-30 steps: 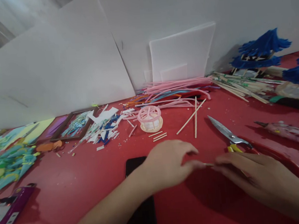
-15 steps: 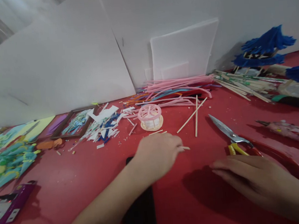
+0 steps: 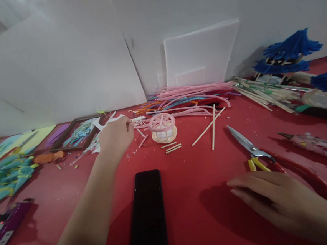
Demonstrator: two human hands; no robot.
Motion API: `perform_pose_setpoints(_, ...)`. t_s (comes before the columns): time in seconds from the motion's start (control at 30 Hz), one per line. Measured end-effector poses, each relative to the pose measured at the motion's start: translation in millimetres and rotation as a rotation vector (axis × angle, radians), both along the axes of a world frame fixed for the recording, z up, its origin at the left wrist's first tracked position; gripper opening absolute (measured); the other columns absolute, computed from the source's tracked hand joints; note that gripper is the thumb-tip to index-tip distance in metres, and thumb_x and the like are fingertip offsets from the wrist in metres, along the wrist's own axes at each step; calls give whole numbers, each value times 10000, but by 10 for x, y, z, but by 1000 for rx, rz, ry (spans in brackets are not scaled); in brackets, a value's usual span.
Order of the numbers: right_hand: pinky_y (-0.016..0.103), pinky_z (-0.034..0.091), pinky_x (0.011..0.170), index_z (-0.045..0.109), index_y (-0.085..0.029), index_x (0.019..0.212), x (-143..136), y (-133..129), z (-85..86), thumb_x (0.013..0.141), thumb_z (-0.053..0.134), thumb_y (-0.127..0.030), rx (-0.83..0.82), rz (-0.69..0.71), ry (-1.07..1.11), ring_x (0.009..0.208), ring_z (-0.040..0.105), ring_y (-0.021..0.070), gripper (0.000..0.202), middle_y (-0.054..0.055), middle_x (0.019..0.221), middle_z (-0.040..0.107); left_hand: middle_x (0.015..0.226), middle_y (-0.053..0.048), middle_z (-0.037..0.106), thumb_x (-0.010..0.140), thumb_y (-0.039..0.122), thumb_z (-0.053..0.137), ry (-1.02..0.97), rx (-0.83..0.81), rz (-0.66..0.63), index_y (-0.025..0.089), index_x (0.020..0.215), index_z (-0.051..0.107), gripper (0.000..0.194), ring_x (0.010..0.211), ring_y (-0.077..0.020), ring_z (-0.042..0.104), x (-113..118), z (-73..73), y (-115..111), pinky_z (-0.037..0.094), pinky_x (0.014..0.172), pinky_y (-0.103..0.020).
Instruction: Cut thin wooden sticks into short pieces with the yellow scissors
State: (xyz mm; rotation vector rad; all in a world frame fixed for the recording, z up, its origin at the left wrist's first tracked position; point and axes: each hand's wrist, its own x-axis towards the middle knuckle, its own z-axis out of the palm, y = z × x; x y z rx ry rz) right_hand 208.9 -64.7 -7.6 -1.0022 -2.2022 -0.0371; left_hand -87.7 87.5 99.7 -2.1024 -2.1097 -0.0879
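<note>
My left hand [image 3: 116, 137] is over the pile of white and blue paper scraps [image 3: 96, 145], its back toward me. Its fingers are curled together, and what they hold, if anything, is hidden. To its right stands a small round frame [image 3: 163, 128] of pale sticks with a pink spoked ring on top. Several short cut sticks [image 3: 173, 148] lie before it. My right hand [image 3: 277, 196] rests on the red table with fingers loosely stretched and nothing in them, beside scissors [image 3: 248, 145] with red handles and yellow parts.
A black phone [image 3: 147, 216] lies in front. Two long sticks [image 3: 214, 129] cross near the middle. Pink pipe cleaners [image 3: 195, 90] and a stick bundle [image 3: 265, 93] lie behind. A glue gun [image 3: 316, 144] is right; a purple device [image 3: 10, 226] left. Blue-roofed models [image 3: 287, 54] stand at back right.
My left hand has moved left and away from me, from the middle of the table to the scraps. The phone and short sticks are uncovered. My right hand has hardly moved.
</note>
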Motion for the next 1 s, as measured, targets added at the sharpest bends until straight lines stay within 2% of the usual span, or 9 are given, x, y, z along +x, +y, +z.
perform_pose_setpoints(0.1, 172, 563, 611, 634, -242, 972, 1, -1, -4, 1040, 415, -260, -5, 1, 8, 634, 711, 88, 231, -16, 763, 756, 1118, -194, 739, 975, 301, 443, 63, -48, 160, 171, 1113, 708, 325, 1069, -400, 685, -53, -54, 42, 541, 816, -471)
perform_pose_setpoints(0.2, 191, 572, 610, 654, -243, 957, 2, -4, -5, 1036, 420, -272, -29, 1, 17, 629, 715, 104, 249, 0, 763, 763, 1338, -273, 616, 932, 261, 545, 114, 49, 241, 75, 1309, 591, 423, 1227, -442, 596, -92, -129, 69, 532, 908, -495)
perform_pose_setpoints(0.27, 205, 578, 605, 667, -242, 944, 5, -6, -13, 1033, 419, -270, -38, -1, 23, 626, 717, 115, 265, 8, 760, 765, 1432, -301, 523, 911, 263, 592, 129, 167, 187, 28, 1391, 497, 543, 1306, -447, 528, -87, -146, 62, 506, 977, -499)
perform_pose_setpoints(0.33, 211, 579, 599, 674, -242, 936, 9, -5, -27, 1030, 418, -265, -48, -3, 21, 627, 718, 118, 274, 9, 759, 765, 1351, -266, 595, 924, 261, 572, 109, 162, 88, 49, 1313, 570, 443, 1267, -412, 567, -42, -121, 25, 493, 1003, -489)
perform_pose_setpoints(0.4, 213, 579, 598, 676, -244, 938, 13, -4, -43, 1029, 419, -264, -59, -1, 17, 633, 719, 119, 273, 8, 764, 765, 1150, -177, 714, 940, 268, 535, 50, 37, -22, 127, 1108, 690, 268, 1122, -356, 658, 50, -80, -43, 515, 954, -458)
perform_pose_setpoints(0.47, 213, 580, 600, 677, -245, 951, 15, -4, -51, 1029, 421, -266, -73, 1, 13, 647, 723, 119, 269, 9, 781, 769, 987, -96, 756, 938, 318, 543, -35, -123, -111, 192, 930, 729, 226, 961, -303, 704, 177, -73, -135, 537, 838, -404)
perform_pose_setpoints(0.57, 210, 574, 591, 676, -243, 939, 10, -4, -41, 1033, 414, -270, -65, 3, 12, 641, 722, 116, 281, 7, 775, 768, 957, -53, 766, 907, 312, 612, -94, -298, -265, 222, 898, 750, 165, 918, -258, 711, 384, -177, -264, 522, 770, -341)
perform_pose_setpoints(0.77, 212, 562, 572, 666, -248, 922, 2, -3, -22, 1043, 382, -273, -45, 4, 4, 617, 710, 110, 310, -7, 752, 759, 1042, -109, 761, 885, 251, 678, -91, -343, -234, 200, 935, 765, 113, 999, -302, 707, 540, -449, -299, 517, 785, -363)
perform_pose_setpoints(1.0, 221, 568, 581, 669, -248, 924, 5, -6, -45, 1041, 376, -264, -43, 6, -14, 625, 714, 118, 316, -5, 764, 766, 974, -51, 768, 861, 213, 716, -177, -404, -285, 217, 842, 748, 38, 932, -235, 700, 455, -478, -207, 477, 762, -302)
